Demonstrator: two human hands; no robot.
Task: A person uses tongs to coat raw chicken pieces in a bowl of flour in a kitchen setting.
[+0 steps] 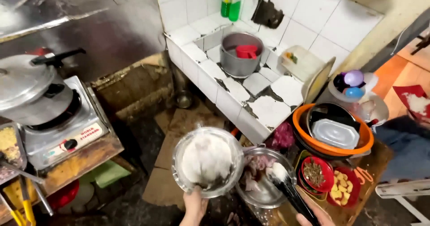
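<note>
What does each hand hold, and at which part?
Left hand grips the glass bowl at its near rim. Right hand holds the black ladle by its handle.

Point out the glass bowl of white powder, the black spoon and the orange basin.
glass bowl (179,163), head view, left rim.
black spoon (293,199), head view, mid handle.
orange basin (299,118), head view, left rim.

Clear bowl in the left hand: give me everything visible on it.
The clear bowl is round and see-through, glass or plastic by its look, with a thin shiny rim. It is tipped so its opening faces the camera and holds a mound of white powder, with a darker smear at the lower edge. The left hand has its grip on the bottom rim and holds it in the air above the dark floor. Its right edge overlaps the metal bowl in the picture; whether they touch cannot be told.
</note>
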